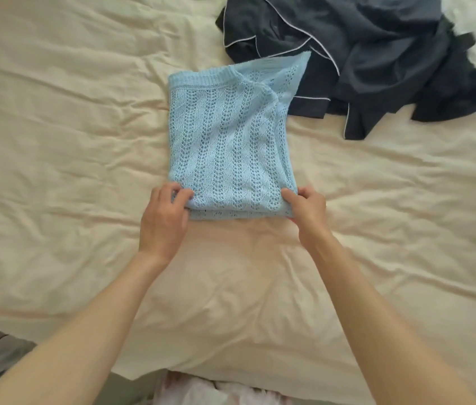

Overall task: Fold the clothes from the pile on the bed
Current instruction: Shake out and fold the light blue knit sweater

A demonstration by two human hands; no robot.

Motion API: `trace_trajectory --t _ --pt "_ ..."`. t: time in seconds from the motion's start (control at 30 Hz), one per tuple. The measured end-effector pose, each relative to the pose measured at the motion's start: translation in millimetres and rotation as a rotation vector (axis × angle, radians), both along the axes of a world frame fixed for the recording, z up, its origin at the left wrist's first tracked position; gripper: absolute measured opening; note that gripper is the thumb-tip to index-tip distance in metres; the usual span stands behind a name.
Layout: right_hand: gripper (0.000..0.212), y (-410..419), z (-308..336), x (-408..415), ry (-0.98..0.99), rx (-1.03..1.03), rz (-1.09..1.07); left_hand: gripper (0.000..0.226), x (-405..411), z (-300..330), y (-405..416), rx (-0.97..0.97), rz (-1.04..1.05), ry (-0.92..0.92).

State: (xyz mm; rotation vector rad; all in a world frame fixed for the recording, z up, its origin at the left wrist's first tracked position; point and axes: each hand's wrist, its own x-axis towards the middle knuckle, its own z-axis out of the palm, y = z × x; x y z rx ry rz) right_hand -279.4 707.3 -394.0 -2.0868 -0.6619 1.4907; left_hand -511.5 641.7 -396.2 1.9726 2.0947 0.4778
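Pinching blue knit top (225, 141): left hand (164, 220), right hand (308, 210).

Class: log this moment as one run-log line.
stage: folding | left hand: grips blue knit top near corner | right hand: grips other near corner | pending: dark pile | surface: bed sheet

I see the bed (84, 141) covered in a wrinkled cream sheet. 2 things lie directly on it: a light blue knit sweater (225, 135), partly folded at the middle, and a crumpled navy pile (377, 62) touching its far right corner.
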Motion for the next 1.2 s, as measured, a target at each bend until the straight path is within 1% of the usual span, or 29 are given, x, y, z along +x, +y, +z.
trace_trajectory --t 0.07,0.17,0.2,0.27,0.3,0.33,0.37,0.4,0.43,0.5,0.57,0.63,0.73,0.83,0.93,1.0,1.07,1.13,1.2 --pt "0.015 -5 -2 5 -0.041 0.032 -0.015 0.023 1 -1 -6 0.045 -0.062 0.017" --pt "0.012 -6 -7 7 -0.071 0.039 0.007 0.025 2 -3 -8 0.036 -0.129 0.050" --pt "0.013 -5 -9 7 -0.062 0.021 0.024 0.031 1 -5 -9 0.006 -0.161 0.066" --pt "0.012 -1 -13 6 -0.009 -0.007 0.058 0.055 1 -7 -12 -0.117 -0.228 0.135" --pt "0.015 0 -14 5 0.028 -0.015 0.059 0.066 0 -7 -12 -0.191 -0.237 0.165" --pt "0.030 1 -15 4 0.059 -0.025 0.049 0.071 0 -7 -10 -0.244 -0.231 0.181" --pt "0.044 2 -17 4 0.081 -0.039 0.039 0.070 1 -7 -7 -0.263 -0.217 0.189" --pt "0.052 3 -18 4 0.088 -0.056 0.052 0.065 1 -9 -5 -0.240 -0.209 0.201" --pt "0.051 5 -19 5 0.090 -0.070 0.082 0.058 1 -10 -2 -0.195 -0.212 0.214" --pt "0.040 8 -18 7 0.122 -0.105 0.107 0.048 2 -11 4 -0.107 -0.213 0.208" --pt "0.032 7 -14 8 0.198 -0.134 0.059 0.046 2 -7 6 -0.091 -0.178 0.125" --pt "0.025 -1 -5 9 0.267 -0.143 0.008 0.050 1 2 -2 -0.130 -0.127 0.017" --pt "0.024 -27 17 14 0.241 -0.167 0.010 0.055 0 22 -30 -0.202 -0.114 -0.092" --pt "0.024 -74 40 26 0.236 -0.270 -0.011 0.055 -1 43 -71 -0.334 -0.132 -0.209" --pt "0.019 -114 63 39 0.254 -0.382 -0.078 0.051 -1 63 -101 -0.395 -0.178 -0.302" --pt "0.016 -126 76 43 0.265 -0.400 -0.124 0.049 -1 73 -108 -0.435 -0.112 -0.354" --pt "0.009 -121 87 42 0.272 -0.383 -0.148 0.049 -4 79 -103 -0.461 -0.002 -0.424" --pt "0.004 -100 94 35 0.275 -0.342 -0.166 0.048 -7 85 -84 -0.423 0.073 -0.516" --pt "0.011 -65 98 26 0.276 -0.266 -0.207 0.047 -10 86 -54 -0.362 0.153 -0.610"
